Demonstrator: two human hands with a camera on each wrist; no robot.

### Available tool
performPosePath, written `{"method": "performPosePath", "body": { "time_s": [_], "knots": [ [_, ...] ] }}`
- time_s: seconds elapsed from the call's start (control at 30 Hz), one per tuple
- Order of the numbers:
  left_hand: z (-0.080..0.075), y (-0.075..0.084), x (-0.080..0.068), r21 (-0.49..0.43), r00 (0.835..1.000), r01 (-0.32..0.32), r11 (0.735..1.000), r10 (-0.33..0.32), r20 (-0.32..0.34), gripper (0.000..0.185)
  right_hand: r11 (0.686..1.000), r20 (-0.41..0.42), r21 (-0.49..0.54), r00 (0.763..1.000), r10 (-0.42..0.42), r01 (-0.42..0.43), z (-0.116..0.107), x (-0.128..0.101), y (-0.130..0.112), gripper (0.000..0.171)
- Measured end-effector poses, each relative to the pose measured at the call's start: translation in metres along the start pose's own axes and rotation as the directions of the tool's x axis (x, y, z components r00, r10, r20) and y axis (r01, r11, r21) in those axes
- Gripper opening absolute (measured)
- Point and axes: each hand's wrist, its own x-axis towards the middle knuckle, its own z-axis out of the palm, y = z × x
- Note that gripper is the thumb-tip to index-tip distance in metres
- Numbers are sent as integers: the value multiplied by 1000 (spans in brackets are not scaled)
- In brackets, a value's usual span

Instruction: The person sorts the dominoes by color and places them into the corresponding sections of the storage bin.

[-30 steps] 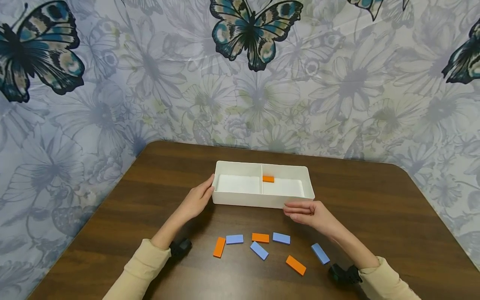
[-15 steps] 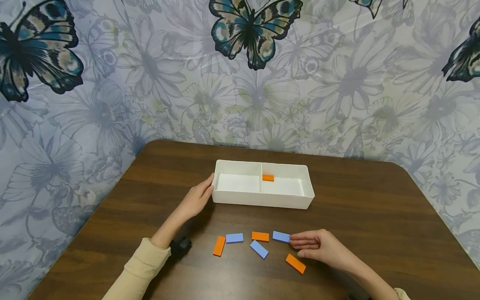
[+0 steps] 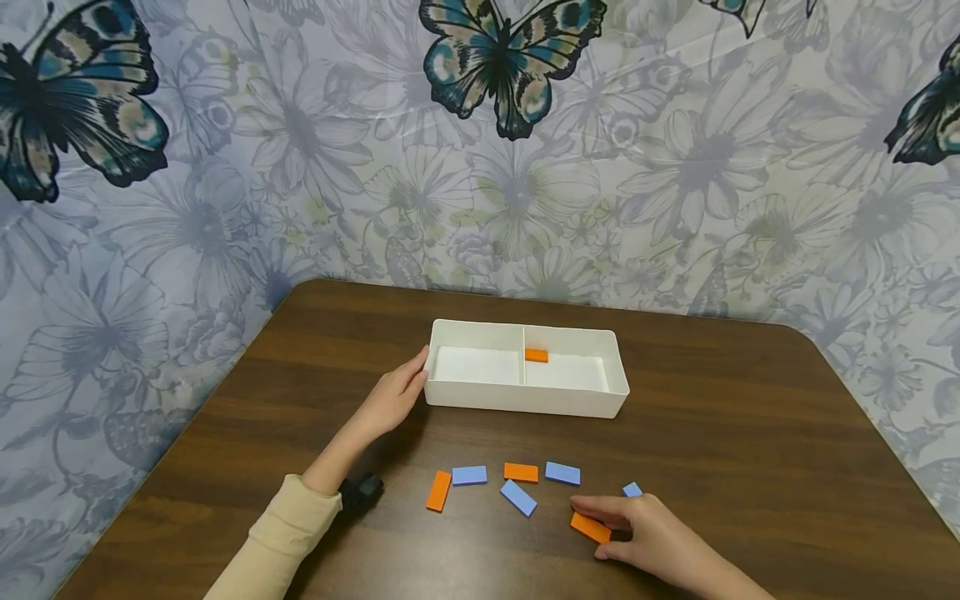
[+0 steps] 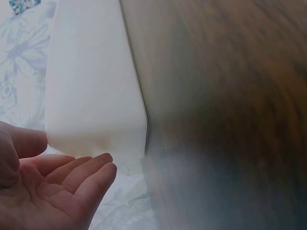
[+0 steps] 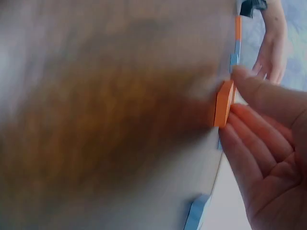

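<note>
My right hand (image 3: 660,537) holds an orange block (image 3: 590,528) between thumb and fingers, low over the table. In the right wrist view, thumb and fingertips sit at opposite ends of that orange block (image 5: 224,103). My left hand (image 3: 390,400) rests against the left end of a white two-part box (image 3: 525,400); in the left wrist view its fingertips touch the box wall (image 4: 96,96). Inside the box's right compartment, against the divider, lies another orange block (image 3: 536,355). A blue block (image 3: 632,490) is partly hidden behind my right hand.
Between box and hands, on the brown wooden table (image 3: 720,400), lie an upright-lying orange block (image 3: 438,492), another orange block (image 3: 521,472), and blue blocks (image 3: 469,476), one tilted blue block (image 3: 518,498) among them. A butterfly-patterned cloth (image 3: 525,208) hangs behind the table.
My right hand has left the box's front right corner, come toward the near side past a blue block, and closed on the near orange block. My left hand has stayed at the box.
</note>
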Motion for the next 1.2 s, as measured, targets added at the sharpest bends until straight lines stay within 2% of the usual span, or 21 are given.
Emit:
{"method": "performPosePath", "body": {
  "time_s": [0.07,0.13,0.33,0.47,0.57,0.8,1.07,1.2],
  "knots": [
    [0,0,0,-1,1000,2,1000,-2,0,47,997,-6,-78,1000,-6,5,1,0,-2,50],
    [0,1,0,-4,1000,2,1000,-2,0,47,994,-10,-114,1000,-6,5,1,0,-2,50],
    [0,0,0,-1,1000,-2,1000,2,4,48,990,6,-138,1000,-2,3,-4,1,0,49],
    [-1,0,0,-1,1000,0,1000,0,-1,47,989,2,-141,999,-43,43,-6,2,3,45],
    [-1,1,0,-3,1000,1,1000,-1,0,47,994,-6,-84,998,-66,65,-7,4,6,43],
    [-1,0,0,1,1000,-1,1000,1,8,47,993,-13,120,1000,-4,5,-11,11,7,43],
    [-1,1,-1,2,1000,5,1000,-5,12,47,973,-41,232,999,23,-13,-22,27,2,45],
    [-1,2,-1,1,1000,4,1000,-4,11,47,967,-61,255,998,22,-6,-30,36,0,46]
  ]
}}
